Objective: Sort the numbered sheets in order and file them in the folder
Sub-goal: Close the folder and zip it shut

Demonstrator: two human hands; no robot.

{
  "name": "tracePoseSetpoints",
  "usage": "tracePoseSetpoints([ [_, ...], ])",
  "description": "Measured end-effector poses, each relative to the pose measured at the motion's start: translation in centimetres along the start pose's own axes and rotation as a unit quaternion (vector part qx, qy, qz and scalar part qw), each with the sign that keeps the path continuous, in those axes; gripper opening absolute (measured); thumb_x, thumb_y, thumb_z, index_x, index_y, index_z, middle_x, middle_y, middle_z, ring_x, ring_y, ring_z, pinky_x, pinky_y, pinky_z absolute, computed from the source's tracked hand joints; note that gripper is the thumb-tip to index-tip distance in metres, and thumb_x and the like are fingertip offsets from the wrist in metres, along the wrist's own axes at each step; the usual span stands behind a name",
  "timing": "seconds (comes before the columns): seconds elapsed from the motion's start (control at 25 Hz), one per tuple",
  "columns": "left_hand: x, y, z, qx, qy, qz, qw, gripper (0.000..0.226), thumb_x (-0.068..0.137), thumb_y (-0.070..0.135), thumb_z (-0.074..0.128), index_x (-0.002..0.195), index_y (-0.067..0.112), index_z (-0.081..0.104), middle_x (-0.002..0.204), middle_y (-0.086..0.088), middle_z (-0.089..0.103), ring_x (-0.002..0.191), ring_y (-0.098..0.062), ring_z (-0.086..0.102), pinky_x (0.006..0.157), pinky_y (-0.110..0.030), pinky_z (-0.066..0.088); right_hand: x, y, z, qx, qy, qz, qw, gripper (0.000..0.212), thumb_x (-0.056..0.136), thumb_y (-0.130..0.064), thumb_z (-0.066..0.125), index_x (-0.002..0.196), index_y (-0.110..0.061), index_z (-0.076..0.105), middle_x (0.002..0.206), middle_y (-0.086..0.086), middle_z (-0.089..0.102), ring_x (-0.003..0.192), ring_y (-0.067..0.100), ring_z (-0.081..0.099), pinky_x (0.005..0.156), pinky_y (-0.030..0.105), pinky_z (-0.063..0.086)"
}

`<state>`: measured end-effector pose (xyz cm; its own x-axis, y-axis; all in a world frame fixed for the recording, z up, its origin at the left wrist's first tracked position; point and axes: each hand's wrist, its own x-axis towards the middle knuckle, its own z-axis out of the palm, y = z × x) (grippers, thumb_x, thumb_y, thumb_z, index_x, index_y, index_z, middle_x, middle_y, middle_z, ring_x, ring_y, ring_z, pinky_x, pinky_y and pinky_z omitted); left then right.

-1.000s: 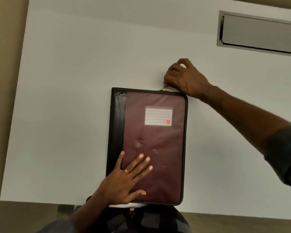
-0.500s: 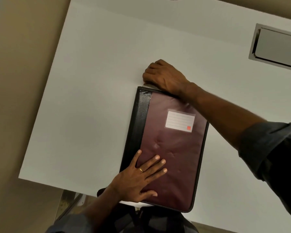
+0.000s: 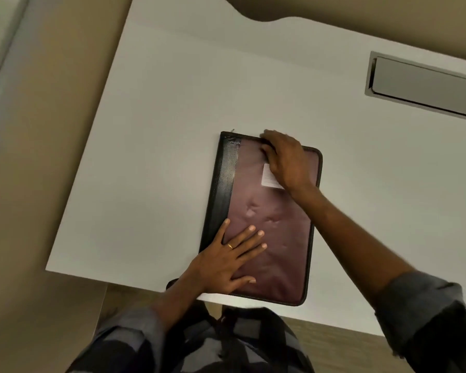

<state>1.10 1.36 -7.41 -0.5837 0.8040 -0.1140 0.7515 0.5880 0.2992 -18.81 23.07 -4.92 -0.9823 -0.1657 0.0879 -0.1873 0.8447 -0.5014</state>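
A maroon zip folder (image 3: 276, 224) with a black spine lies closed on the white table (image 3: 156, 162), its lower end at the table's front edge. My left hand (image 3: 223, 265) presses flat on the folder's lower left, fingers spread. My right hand (image 3: 288, 162) sits at the folder's top edge with its fingers curled over that edge, and it hides part of the white label (image 3: 267, 181). A small zipper pull (image 3: 232, 130) sticks out at the top left corner. No numbered sheets are in view.
A recessed metal cable hatch (image 3: 425, 84) is set into the table at the far right. The table's left edge (image 3: 86, 168) borders a beige floor. My checked shirt (image 3: 199, 345) is below the front edge.
My right hand ran left along the folder's top edge to the spine corner, then came back right to the middle of the edge. The left hand stayed pressed down. The view has shifted.
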Motion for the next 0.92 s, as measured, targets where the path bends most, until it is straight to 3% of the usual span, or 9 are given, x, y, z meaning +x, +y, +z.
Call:
tracePoseSetpoints([
  [0.08,-0.2,0.2,-0.4,-0.01,-0.006,-0.008,1.0,0.071,0.104,0.063,0.032,0.163,0.024,0.02,0.171,-0.001,0.008,0.158,-0.022,0.002,0.121,-0.067,0.014,-7.7,0.0,-0.9,0.015,0.004,0.112,0.994,0.042,0.101,-0.02,0.059,0.14,-0.005,0.056,0.153,0.016,0.047,0.142,0.032,0.042,0.119,0.04,0.033],
  [0.16,-0.4,0.3,-0.6,-0.048,0.012,-0.043,0.998,0.066,0.106,0.058,0.035,0.161,0.022,0.026,0.171,0.0,0.011,0.158,-0.02,0.001,0.123,-0.058,0.019,-15.0,-0.9,-1.4,0.047,0.01,0.218,0.975,0.057,0.1,-0.025,0.062,0.15,-0.005,0.042,0.161,0.015,0.033,0.149,0.03,0.031,0.124,0.039,0.026],
  [0.24,-1.7,0.5,-0.8,-0.153,0.071,-0.126,0.978,0.062,0.105,0.049,0.047,0.159,0.02,0.034,0.17,0.002,0.014,0.158,-0.015,0.004,0.125,-0.049,0.023,-21.4,-3.0,-1.7,0.086,0.014,0.3,0.95,0.063,0.099,-0.027,0.064,0.153,-0.009,0.038,0.16,0.011,0.036,0.146,0.027,0.036,0.121,0.036,0.029],
  [0.4,-5.6,0.3,-1.5,-0.34,0.121,-0.299,0.884,0.069,0.102,0.037,0.059,0.16,0.031,0.024,0.169,0.019,0.008,0.153,0.002,0.009,0.123,-0.022,0.015,-26.6,-5.6,-2.6,0.208,0.072,0.434,0.873,0.061,0.095,-0.021,0.071,0.15,-0.015,0.047,0.145,0.007,0.056,0.127,0.026,0.058,0.105,0.038,0.048],
  [0.48,-6.0,0.1,-2.2,-0.397,0.149,-0.356,0.833,0.07,0.099,0.034,0.065,0.158,0.03,0.028,0.161,0.018,0.027,0.145,-0.002,0.032,0.117,-0.02,0.028,-26.2,-5.4,-3.3,0.215,0.083,0.451,0.862,0.053,0.093,-0.014,0.072,0.144,-0.014,0.056,0.136,0.008,0.065,0.119,0.028,0.064,0.101,0.04,0.052],
  [0.6,-4.3,-1.2,-4.3,-0.46,0.164,-0.443,0.752,0.06,0.095,0.026,0.071,0.15,0.018,0.047,0.14,0.0,0.06,0.12,-0.013,0.06,0.099,-0.021,0.046,-25.0,-5.1,-4.2,0.198,0.073,0.463,0.861,0.04,0.092,-0.009,0.07,0.132,-0.014,0.067,0.122,0.007,0.073,0.106,0.026,0.07,0.098,0.044,0.055],
  [0.76,-3.7,-2.1,-6.3,-0.453,0.168,-0.467,0.741,0.044,0.091,0.023,0.077,0.133,0.013,0.066,0.121,-0.005,0.072,0.107,-0.017,0.068,0.089,-0.021,0.046,-24.9,-5.2,-4.9,0.227,0.068,0.475,0.848,0.028,0.09,-0.004,0.071,0.116,-0.014,0.075,0.104,0.002,0.076,0.094,0.021,0.07,0.088,0.038,0.057],
  [0.92,-6.2,-4.3,-6.3,-0.489,0.182,-0.482,0.704,0.046,0.087,0.027,0.08,0.13,0.016,0.068,0.115,-0.001,0.074,0.101,-0.014,0.068,0.091,-0.024,0.05,-24.9,-6.3,-4.2,0.289,0.03,0.443,0.848,0.024,0.09,-0.001,0.07,0.112,-0.009,0.076,0.091,0.006,0.077,0.093,0.027,0.073,0.087,0.04,0.061],
])
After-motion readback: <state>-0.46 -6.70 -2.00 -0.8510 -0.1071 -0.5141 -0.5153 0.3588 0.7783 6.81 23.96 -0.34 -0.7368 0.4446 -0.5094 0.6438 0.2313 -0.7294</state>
